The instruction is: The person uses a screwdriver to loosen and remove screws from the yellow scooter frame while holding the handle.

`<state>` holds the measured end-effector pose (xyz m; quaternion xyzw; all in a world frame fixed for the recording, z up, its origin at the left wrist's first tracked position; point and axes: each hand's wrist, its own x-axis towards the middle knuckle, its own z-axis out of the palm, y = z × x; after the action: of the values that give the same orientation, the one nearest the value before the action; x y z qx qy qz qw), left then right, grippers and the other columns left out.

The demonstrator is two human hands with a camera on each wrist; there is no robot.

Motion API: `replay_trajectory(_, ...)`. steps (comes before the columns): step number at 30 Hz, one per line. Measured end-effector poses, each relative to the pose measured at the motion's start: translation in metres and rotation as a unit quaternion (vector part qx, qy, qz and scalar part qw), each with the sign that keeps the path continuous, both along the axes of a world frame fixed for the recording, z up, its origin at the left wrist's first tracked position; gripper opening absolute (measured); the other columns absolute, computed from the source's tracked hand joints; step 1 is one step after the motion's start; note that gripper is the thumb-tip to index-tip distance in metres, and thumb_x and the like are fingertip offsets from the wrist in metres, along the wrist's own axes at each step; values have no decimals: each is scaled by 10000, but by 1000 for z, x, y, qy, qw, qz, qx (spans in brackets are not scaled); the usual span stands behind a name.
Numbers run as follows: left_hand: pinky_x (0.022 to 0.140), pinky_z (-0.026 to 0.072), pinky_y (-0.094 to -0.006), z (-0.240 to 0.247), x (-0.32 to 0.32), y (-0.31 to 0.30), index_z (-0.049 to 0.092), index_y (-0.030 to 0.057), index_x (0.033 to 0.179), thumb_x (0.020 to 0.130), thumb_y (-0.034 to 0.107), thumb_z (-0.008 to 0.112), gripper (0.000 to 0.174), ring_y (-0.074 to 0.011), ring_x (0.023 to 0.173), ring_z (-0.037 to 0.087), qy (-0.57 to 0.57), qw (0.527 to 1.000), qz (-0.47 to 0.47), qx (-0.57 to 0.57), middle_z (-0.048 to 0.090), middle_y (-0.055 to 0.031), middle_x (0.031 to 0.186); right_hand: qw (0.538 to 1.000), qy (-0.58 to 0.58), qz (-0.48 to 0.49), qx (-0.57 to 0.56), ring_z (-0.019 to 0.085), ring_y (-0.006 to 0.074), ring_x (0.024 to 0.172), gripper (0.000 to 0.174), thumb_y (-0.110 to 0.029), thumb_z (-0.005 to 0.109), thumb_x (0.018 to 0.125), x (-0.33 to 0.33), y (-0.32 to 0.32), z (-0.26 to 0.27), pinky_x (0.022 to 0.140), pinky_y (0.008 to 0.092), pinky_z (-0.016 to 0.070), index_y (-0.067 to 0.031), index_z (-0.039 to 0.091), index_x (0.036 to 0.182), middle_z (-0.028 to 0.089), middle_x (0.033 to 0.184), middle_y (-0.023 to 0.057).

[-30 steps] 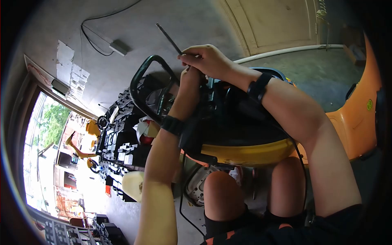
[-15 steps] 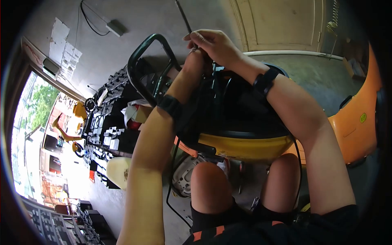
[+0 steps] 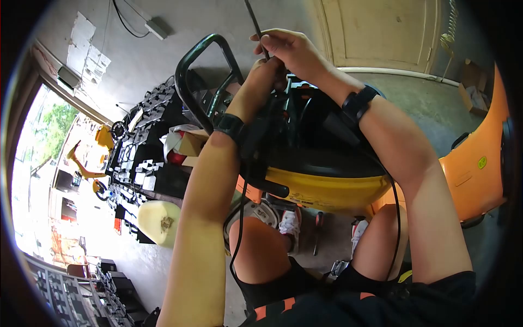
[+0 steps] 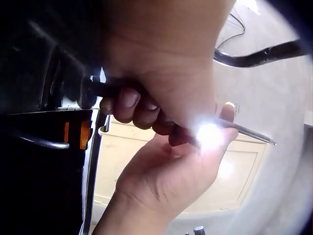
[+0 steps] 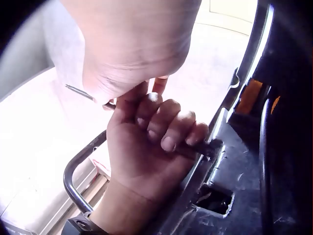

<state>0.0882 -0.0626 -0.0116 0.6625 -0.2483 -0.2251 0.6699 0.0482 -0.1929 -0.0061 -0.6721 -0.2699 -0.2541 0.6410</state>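
Note:
In the head view my left hand (image 3: 265, 76) is up at the far end of a black vehicle body (image 3: 321, 136) with a yellow side panel (image 3: 327, 193). Its fingers curl round a dark cylindrical piece (image 4: 101, 89), which runs from the fist to the black metal frame (image 5: 203, 178). Most of that piece is hidden in the fist. Just above, my right hand (image 3: 297, 54) pinches a thin metal rod (image 3: 253, 20) between thumb and fingers. The rod's free end (image 4: 273, 142) points away from the body. Its lower end disappears at the left hand.
A bent dark tube (image 3: 182, 82) rises left of the left hand. Black cables (image 3: 239, 223) hang beside my knees, and a red-handled screwdriver (image 3: 318, 222) lies on the floor between my feet. An orange panel (image 3: 468, 174) stands at right, with a cardboard box (image 3: 473, 84) behind it.
Both hands appear higher in the head view, partly because the camera has moved. The rod, leaning well left before, now stands steeper. The left hand keeps its grip.

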Motion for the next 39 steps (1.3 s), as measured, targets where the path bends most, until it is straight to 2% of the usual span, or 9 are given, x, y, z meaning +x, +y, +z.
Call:
replay_trajectory(5,562,414,-286,3,-4,-1,588,27,972,1011,331,461,332,-128,646,533,-78,994,76,9,568,-28,760,999,3,19,31,598,87,911,296,-221,564,1023,2,3,-4,840,263,499,-49,643,1250,684,1001,33)
replay_trajectory(8,594,450,-294,7,-8,7,579,-3,1011,926,97,541,137,-135,703,575,-166,980,10,106,602,-41,818,1000,3,-18,0,613,102,935,286,-202,566,1021,4,2,-6,869,273,500,-54,643,1252,694,992,42)
replay_trajectory(11,621,476,-298,4,-4,16,559,-22,1027,804,-116,554,243,-139,744,603,-397,895,-39,200,613,-44,840,999,-22,-23,15,627,129,889,262,-216,592,996,5,6,-7,841,298,505,-51,673,1182,720,958,70)
replay_trajectory(14,573,452,-282,3,1,11,552,2,991,816,-89,539,197,-128,691,582,-351,916,-35,189,586,-31,793,999,-25,-22,2,638,144,893,235,-171,574,1000,2,6,-4,848,309,507,-43,673,1171,723,966,80)
replay_trajectory(16,504,387,-269,2,0,3,528,50,906,884,37,521,26,-116,597,519,-111,991,-33,62,515,-3,703,999,-32,-21,-7,645,152,894,218,-133,563,1000,-1,6,-2,850,314,510,-37,673,1161,724,966,87)
replay_trajectory(19,462,310,-255,0,11,4,493,100,838,958,190,467,152,-104,531,440,99,992,-72,-42,439,21,643,999,-37,-17,-4,649,150,888,220,-133,568,998,-1,6,-2,844,306,509,-40,673,1167,725,958,87)
replay_trajectory(23,463,278,-250,-1,12,6,461,123,801,995,304,436,267,-95,516,407,74,994,-71,-21,410,27,622,1000,-14,-7,-25,646,117,928,222,-133,558,1015,-3,4,0,864,291,516,-40,665,1185,714,969,57)
replay_trajectory(32,549,413,-262,1,3,4,552,64,930,998,293,473,251,-108,621,526,8,997,-53,-46,530,-1,735,996,-27,-30,-83,661,123,878,225,-165,609,989,-2,-3,7,846,288,529,8,695,1107,721,942,60)
replay_trajectory(39,595,461,-270,11,-15,-2,579,39,992,999,288,480,268,-116,672,569,-85,994,31,-57,573,-15,793,1000,18,8,-4,644,107,952,299,-170,570,1017,-9,4,9,882,275,518,-30,626,1275,710,1024,58)
